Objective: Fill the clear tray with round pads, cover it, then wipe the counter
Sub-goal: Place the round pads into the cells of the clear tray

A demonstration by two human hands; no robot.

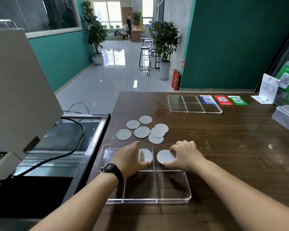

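Note:
A clear divided tray (173, 200) lies on the dark wooden counter (232, 147) in front of me. My left hand (129, 157) pinches a round grey pad (146, 155) over a far compartment of the tray. My right hand (184, 155) pinches a second round pad (165, 156) over the neighbouring far compartment. Several loose round pads (142, 131) lie scattered on the counter just beyond the tray. The two near compartments hold nothing.
A second clear sectioned piece (194, 104) lies flat at the far side of the counter, beside blue, red and green code cards (223, 99). A white stand (267, 90) and a clear box (285, 117) sit at the right. A glass display case (65, 139) and cables border the counter's left edge.

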